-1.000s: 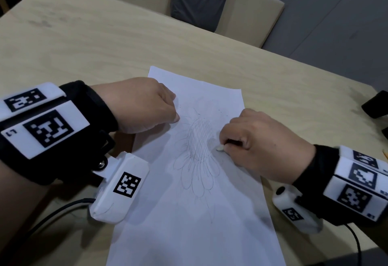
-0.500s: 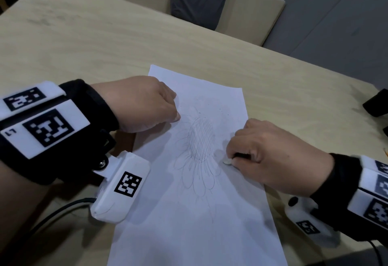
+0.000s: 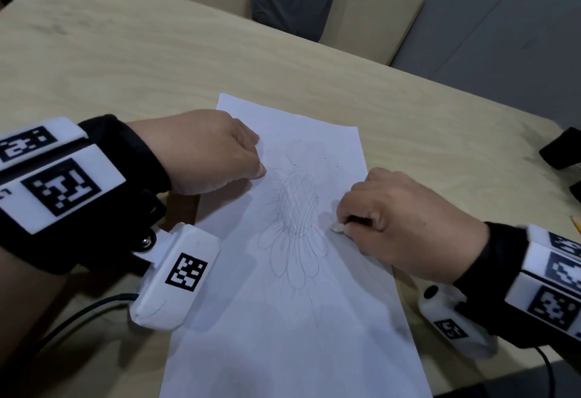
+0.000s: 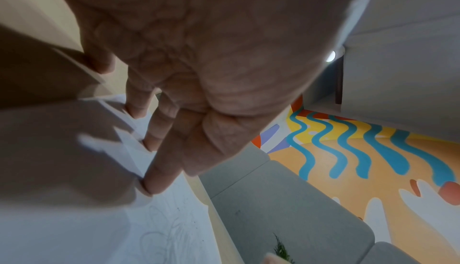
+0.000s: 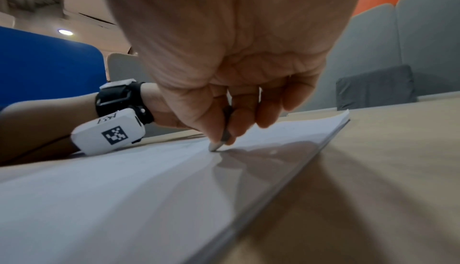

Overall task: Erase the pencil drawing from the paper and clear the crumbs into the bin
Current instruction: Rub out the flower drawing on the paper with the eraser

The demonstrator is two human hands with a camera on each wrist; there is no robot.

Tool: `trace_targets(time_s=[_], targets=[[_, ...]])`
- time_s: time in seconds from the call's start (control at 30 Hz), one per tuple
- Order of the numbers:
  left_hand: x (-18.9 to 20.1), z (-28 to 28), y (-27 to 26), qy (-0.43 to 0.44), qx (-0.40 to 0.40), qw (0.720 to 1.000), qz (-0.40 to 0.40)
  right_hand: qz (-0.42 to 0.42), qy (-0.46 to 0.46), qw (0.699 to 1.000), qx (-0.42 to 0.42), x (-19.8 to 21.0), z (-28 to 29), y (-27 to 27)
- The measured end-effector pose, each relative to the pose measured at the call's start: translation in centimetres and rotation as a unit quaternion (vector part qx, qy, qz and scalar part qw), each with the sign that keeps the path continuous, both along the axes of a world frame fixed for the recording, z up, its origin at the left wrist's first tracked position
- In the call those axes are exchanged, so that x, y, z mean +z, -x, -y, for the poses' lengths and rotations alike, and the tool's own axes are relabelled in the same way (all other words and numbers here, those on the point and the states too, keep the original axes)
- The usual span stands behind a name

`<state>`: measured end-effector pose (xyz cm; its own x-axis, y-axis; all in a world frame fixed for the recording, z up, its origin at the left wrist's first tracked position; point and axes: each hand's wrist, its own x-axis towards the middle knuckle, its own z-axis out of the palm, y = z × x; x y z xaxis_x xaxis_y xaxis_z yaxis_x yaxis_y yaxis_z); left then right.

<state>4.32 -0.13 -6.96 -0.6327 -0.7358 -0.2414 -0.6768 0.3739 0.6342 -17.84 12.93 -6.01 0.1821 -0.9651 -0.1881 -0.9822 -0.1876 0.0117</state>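
Note:
A white sheet of paper lies on the wooden table with a pencil flower drawing in its middle. My right hand pinches a small white eraser, its tip on the paper just right of the drawing. In the right wrist view the eraser touches the paper. My left hand presses fingertips down on the sheet's left edge; the left wrist view shows the straight fingers on the paper. Dark crumbs dot the paper above the drawing.
Two beige chairs stand behind the table's far edge. A dark object and a yellow pencil tip sit at the right edge. Cables run from both wrist cameras toward the near edge. No bin is in view.
My right hand with the eraser slid right and toward me along the drawing's right side, then held about there. The left hand has stayed pressing on the paper.

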Motion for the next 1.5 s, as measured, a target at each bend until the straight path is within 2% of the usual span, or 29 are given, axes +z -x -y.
trace_targets(time_s=[0.47, 0.63, 0.83, 1.03, 1.17, 1.37, 1.5], targets=[[-0.2, 0.2, 0.1, 0.004, 0.001, 1.0, -0.001, -0.001, -0.008, 1.0, -0.008, 0.2, -0.5, -0.4], [-0.4, 0.4, 0.1, 0.009, 0.008, 1.0, 0.0, 0.012, -0.023, 1.0, 0.013, 0.3, -0.5, -1.5], [-0.6, 0.5, 0.1, 0.01, 0.003, 1.0, -0.013, 0.007, 0.003, 1.0, 0.002, -0.1, 1.1, -2.2], [-0.8, 0.6, 0.0, 0.019, -0.002, 1.0, -0.01, 0.015, -0.038, 0.999, 0.006, 0.2, -0.3, -1.7], [-0.6, 0.6, 0.1, 0.016, 0.011, 1.0, -0.007, 0.016, 0.009, 1.0, 0.002, -0.2, 0.8, -2.1], [-0.7, 0.7, 0.1, 0.021, 0.005, 1.0, 0.0, 0.009, -0.035, 0.999, 0.005, 0.2, -0.2, -1.4], [-0.5, 0.5, 0.1, 0.016, 0.006, 1.0, -0.007, -0.001, 0.008, 1.0, 0.007, -0.1, 0.7, -2.0]])
